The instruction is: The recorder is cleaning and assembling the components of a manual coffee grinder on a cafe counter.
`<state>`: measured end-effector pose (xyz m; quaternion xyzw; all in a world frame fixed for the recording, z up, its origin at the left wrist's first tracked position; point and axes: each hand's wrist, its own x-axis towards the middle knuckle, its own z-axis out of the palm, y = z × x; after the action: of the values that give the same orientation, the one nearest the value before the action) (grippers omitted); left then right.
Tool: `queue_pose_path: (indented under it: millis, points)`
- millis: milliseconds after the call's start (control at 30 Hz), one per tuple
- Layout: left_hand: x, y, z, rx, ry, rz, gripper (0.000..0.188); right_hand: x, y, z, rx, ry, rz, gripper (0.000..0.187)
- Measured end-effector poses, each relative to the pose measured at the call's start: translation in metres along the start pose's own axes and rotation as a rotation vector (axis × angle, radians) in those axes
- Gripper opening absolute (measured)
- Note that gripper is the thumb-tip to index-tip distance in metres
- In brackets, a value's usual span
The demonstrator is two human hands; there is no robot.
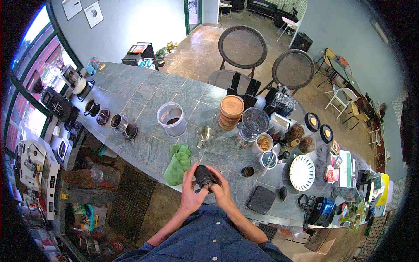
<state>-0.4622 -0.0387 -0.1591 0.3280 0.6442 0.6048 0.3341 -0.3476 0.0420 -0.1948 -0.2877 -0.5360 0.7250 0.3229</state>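
Two hands, left hand (pixel 189 194) and right hand (pixel 224 195), pinch one dark cylinder (pixel 202 174) between them at the near edge of the bench (pixel 192 89), right of the green cloth (pixel 177 163). Grip: fingers wrapped along both sides, thumbs at the near end; what the thumbs press is too small to tell. Judgement: steady the body with the fingers, work evenly with the thumbs, and stay above the bench to catch spills.

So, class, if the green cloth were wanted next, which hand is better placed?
Probably the left hand: it is nearer the green cloth, while the right hand is across the black cylinder that both hold.
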Motion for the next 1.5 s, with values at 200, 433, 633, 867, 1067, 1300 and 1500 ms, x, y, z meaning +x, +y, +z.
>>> queue_pose_path:
  millis: [200,433,633,867,1067,1300,1500]
  points:
    - [0.004,-0.017,-0.019,-0.259,-0.191,-0.222,0.082,0.000,-0.001,0.003,0.044,0.031,0.031,0.063]
    - [0.002,-0.018,-0.019,-0.228,-0.098,-0.112,0.073,-0.003,0.009,0.007,-0.117,0.046,0.001,0.063]
    - [-0.003,-0.019,-0.005,-0.231,-0.043,-0.056,0.074,-0.005,0.009,0.008,-0.120,0.039,-0.018,0.067]
    - [-0.007,-0.034,-0.001,-0.152,-0.003,-0.012,0.074,-0.005,-0.013,-0.007,-0.134,-0.114,0.035,0.068]
    - [-0.001,-0.076,-0.029,-0.376,-0.006,-0.224,0.062,0.007,-0.008,-0.047,-0.009,-0.125,0.222,0.061]
    - [0.001,-0.072,-0.038,-0.259,0.020,-0.174,0.057,0.024,0.061,-0.070,-1.176,0.116,-0.210,0.027]
    - [0.001,-0.074,-0.034,-0.261,0.061,-0.179,0.057,0.028,0.075,-0.065,-1.135,0.180,-0.216,0.017]
